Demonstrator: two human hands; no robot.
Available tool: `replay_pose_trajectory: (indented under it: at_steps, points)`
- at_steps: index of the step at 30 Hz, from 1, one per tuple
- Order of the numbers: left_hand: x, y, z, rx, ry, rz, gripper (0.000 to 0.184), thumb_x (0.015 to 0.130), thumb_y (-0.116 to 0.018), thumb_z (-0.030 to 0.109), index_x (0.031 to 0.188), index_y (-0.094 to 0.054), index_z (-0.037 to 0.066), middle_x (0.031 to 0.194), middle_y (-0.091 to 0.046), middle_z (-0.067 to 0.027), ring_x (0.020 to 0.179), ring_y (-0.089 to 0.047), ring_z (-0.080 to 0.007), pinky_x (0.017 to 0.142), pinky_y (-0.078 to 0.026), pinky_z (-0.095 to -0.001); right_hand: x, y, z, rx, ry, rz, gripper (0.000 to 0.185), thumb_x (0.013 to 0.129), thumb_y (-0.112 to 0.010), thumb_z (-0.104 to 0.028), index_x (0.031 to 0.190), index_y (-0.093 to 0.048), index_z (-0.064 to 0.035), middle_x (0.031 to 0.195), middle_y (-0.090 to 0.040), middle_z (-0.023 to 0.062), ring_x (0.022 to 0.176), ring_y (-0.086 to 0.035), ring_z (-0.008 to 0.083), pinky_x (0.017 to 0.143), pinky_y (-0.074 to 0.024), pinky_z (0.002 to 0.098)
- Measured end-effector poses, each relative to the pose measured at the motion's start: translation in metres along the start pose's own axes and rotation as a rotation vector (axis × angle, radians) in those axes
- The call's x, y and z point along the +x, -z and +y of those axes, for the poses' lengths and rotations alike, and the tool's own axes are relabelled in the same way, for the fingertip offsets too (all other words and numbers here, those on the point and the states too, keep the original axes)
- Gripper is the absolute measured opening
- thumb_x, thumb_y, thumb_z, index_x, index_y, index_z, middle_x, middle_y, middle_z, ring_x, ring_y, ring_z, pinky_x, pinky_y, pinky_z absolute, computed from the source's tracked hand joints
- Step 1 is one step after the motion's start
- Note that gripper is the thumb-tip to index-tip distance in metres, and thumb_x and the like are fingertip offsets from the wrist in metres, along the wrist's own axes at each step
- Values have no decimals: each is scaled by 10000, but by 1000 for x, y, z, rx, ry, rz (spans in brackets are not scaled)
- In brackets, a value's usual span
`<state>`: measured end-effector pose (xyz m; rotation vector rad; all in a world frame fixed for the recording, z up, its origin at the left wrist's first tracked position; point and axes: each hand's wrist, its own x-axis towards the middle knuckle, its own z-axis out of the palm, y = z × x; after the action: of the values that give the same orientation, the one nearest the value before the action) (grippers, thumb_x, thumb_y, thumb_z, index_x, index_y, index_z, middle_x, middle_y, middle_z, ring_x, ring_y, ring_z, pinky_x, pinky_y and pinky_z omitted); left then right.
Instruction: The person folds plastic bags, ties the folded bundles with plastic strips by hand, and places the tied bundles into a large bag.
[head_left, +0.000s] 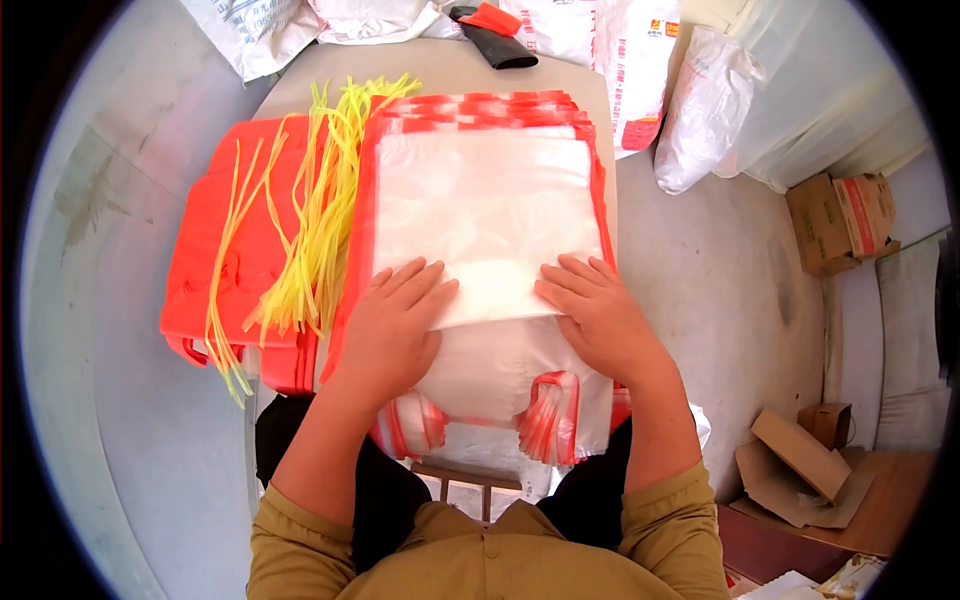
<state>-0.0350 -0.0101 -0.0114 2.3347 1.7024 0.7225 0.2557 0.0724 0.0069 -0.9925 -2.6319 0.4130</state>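
A stack of clear plastic bags with red edges (480, 200) lies before me. My left hand (395, 325) rests flat on its left side, fingers stretched out. Opposite it, my right hand (602, 318) lies open on the right side, fingers pointing inward and away from me. Between the fingertips, the top layer ends in a pale, whitish band (495, 292). Toward my lap, the bags' lower ends hang over the near edge, with gathered red-and-clear folds (550, 415) showing. Neither hand grips anything that I can see.
Yellow strips (320, 215) lie left of the stack, across folded red plastic bags (235, 225). Printed white sacks (560, 30) stand beyond the table (325, 65), near a black-and-red item (495, 38). Cardboard boxes (840, 222) sit at the right, with opened cardboard (800, 470) lower down.
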Motion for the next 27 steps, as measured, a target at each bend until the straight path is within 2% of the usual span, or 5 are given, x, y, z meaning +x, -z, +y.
replay_pose_trajectory:
  at_steps: [8, 11, 17, 19, 27]
  points:
    - [-12, 24, -11, -353, 2, -94, 457, 852, -636, -14, 1287, -727, 92, 1289, -744, -125, 1331, -637, -354, 1176, -435, -552, -21, 30, 5, 493, -249, -58, 322, 862, -705, 52, 1171, -766, -15, 1234, -771, 122, 1118, -732, 253, 981, -565, 361]
    - [-15, 27, -14, -394, -29, -84, 420, 861, -662, 19, 1269, -728, 91, 1256, -746, -146, 1271, -663, -375, 1136, -478, -546, -23, 26, 18, 817, -278, -85, 287, 888, -686, 81, 1149, -771, -2, 1260, -768, 116, 1152, -707, 197, 981, -553, 343]
    - [-19, 30, -18, -406, -4, -61, 378, 861, -669, -26, 1219, -744, 69, 1225, -752, -168, 1207, -690, -371, 1071, -526, -465, -23, 18, 25, 1041, -269, -16, 203, 976, -606, 73, 1109, -730, -19, 1289, -756, 162, 1192, -690, 183, 990, -536, 318]
    - [-21, 25, -21, -412, 53, -55, 334, 872, -673, -55, 1182, -749, 42, 1225, -760, -158, 1202, -705, -344, 1027, -547, -415, -22, 15, 23, 1024, -261, 4, 131, 1022, -602, 12, 1091, -702, -35, 1200, -764, 114, 1106, -685, 140, 932, -531, 287]
    - [-14, 16, -10, -611, 527, 118, 119, 1016, -674, 96, 1064, -685, -12, 806, -678, -127, 723, -637, -202, 697, -509, -328, -23, 9, 23, 954, -541, 57, 162, 1092, -573, -120, 1177, -674, -26, 1109, -691, -28, 1004, -594, 74, 911, -511, 287]
